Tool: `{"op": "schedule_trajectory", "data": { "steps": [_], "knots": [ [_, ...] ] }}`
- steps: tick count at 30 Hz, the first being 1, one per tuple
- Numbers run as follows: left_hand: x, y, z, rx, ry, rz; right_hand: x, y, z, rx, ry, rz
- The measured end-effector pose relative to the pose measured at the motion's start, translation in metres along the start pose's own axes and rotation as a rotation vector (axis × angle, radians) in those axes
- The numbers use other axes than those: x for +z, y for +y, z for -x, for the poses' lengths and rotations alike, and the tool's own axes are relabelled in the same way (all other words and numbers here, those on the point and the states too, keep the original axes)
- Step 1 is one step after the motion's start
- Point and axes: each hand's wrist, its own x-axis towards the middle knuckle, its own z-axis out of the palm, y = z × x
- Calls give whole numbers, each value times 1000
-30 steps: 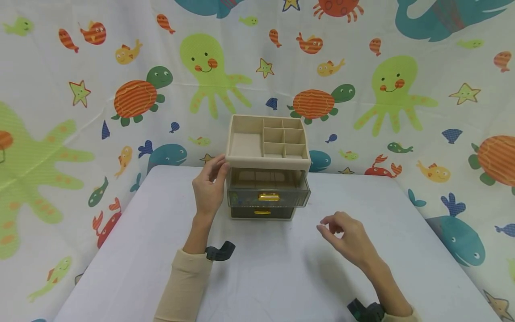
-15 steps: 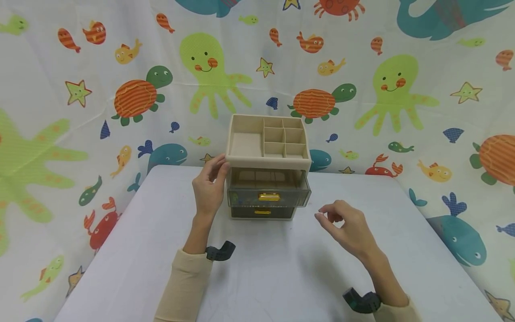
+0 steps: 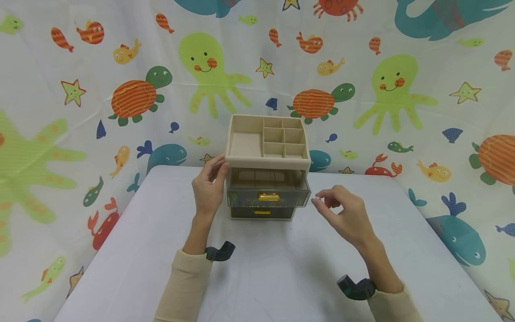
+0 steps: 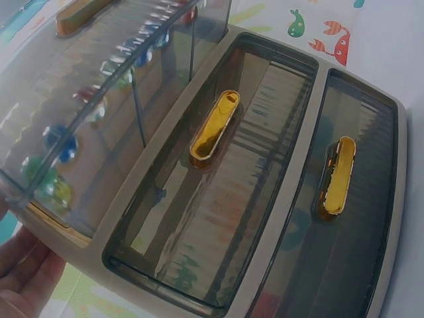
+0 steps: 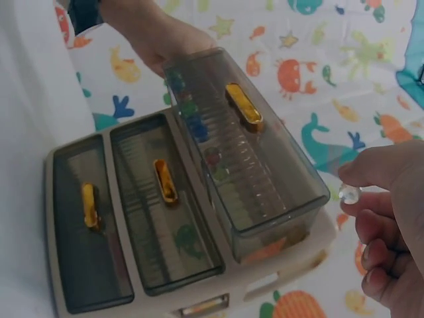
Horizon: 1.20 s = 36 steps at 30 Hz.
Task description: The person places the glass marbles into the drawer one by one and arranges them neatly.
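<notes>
A cream desktop drawer organizer (image 3: 267,163) stands on the table, its top drawer (image 3: 268,197) of smoky clear plastic pulled out. Several coloured glass beads (image 4: 61,142) line the inside of that drawer's front. My left hand (image 3: 208,190) holds the organizer's left side near the upper front corner, with some fingers (image 4: 30,278) hidden behind the case. To the right of the open drawer, my right hand (image 3: 349,214) pinches a small clear bead (image 5: 349,194) between thumb and index finger, while its other fingers curl loosely. The bead is close beside the drawer's right front corner.
Two lower drawers with gold handles (image 4: 215,127) are closed. Divided compartments (image 3: 284,137) form the organizer's top tray. White cloth covers the table (image 3: 265,273), and a curtain (image 3: 257,94) printed with sea animals hangs behind it.
My right hand has moved forward and slightly left, bringing the pinched bead nearer the open drawer. The left hand and the organizer have stayed in place.
</notes>
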Motion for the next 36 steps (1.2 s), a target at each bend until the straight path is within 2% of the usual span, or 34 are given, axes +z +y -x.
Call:
{"op": "schedule_trajectory", "data": {
  "steps": [11, 21, 36],
  "knots": [
    [0, 2, 0, -3, -5, -1, 5, -3, -24, 2, 2, 9],
    [1, 1, 0, -6, 0, -6, 13, -2, -35, 47, -59, 35],
    [1, -1, -1, -8, -2, -4, 14, 0, -43, 30, -152, 57]
  ]
}}
